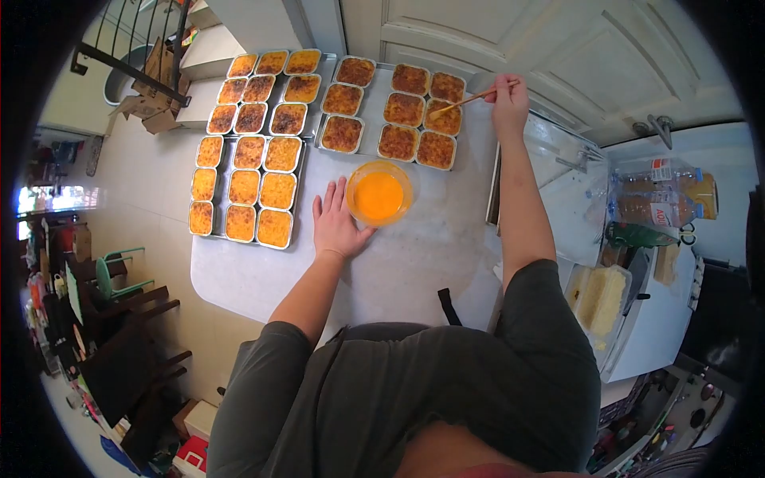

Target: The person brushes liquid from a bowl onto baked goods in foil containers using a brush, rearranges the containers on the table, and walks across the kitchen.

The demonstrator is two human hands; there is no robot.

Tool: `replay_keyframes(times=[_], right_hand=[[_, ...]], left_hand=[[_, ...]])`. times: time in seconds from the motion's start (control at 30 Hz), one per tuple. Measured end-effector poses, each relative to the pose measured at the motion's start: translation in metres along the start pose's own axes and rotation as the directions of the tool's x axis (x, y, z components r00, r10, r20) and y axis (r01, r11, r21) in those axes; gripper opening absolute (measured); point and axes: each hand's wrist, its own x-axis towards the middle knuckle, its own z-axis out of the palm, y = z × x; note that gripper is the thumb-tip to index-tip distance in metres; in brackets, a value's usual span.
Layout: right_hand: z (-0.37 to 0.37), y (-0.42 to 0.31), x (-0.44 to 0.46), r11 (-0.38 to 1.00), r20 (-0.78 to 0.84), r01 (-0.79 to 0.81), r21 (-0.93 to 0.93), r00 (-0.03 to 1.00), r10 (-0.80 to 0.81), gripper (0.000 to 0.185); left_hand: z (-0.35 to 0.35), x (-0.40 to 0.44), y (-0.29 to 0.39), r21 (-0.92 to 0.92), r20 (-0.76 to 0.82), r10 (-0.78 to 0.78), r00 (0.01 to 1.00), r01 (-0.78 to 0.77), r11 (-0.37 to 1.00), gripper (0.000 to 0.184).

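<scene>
Through the head view I have the right hand [510, 99] pinching a pastry brush [476, 99], its tip at a browned bake [448, 124] lying inward of that hand; I can't quite tell whether the bristles touch. The left hand [341, 223] lies flat, fingers spread, just beside a round see-through bowl [408, 192] of orange liquid [378, 197]. Bare tabletop [426, 255] runs from bowl toward torso. Rectangular, round-cornered foil trays [256, 225] hold blistered tops.

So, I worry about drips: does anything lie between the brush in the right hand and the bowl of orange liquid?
Yes: one browned bake, just beyond the bowl, appears under the straight path from the brush.
</scene>
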Motion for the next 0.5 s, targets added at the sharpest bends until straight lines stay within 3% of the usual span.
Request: replay_keyframes(times=[0.13, 0.33, 0.43, 0.5], right_hand=[[0.006, 0.007, 0.0, 1.0, 0.071, 0.006, -0.013, 0.997, -0.005, 0.018], [-0.006, 0.007, 0.011, 0.995, -0.166, 0.069, -0.077, 0.983, -0.081, 0.018], [-0.002, 0.011, 0.007, 0.998, -0.12, 0.004, 0.068, 0.993, 0.005, 0.019], [0.003, 0.014, 0.001, 0.998, -0.092, -0.028, 0.053, 0.995, 0.033, 0.018]], left_hand=[[0.0, 0.001, 0.001, -0.006, -0.003, -0.002, 1.0, 0.002, 1.0, 0.087], [0.001, 0.001, -0.001, 0.006, 0.011, -0.004, 1.0, 0.004, 1.0, 0.088], [0.002, 0.0, 0.0, 0.006, 0.01, -0.001, 1.0, 0.001, 1.0, 0.088], [0.002, 0.0, -0.001, 0.012, 0.003, 0.003, 1.0, -0.003, 1.0, 0.088]])
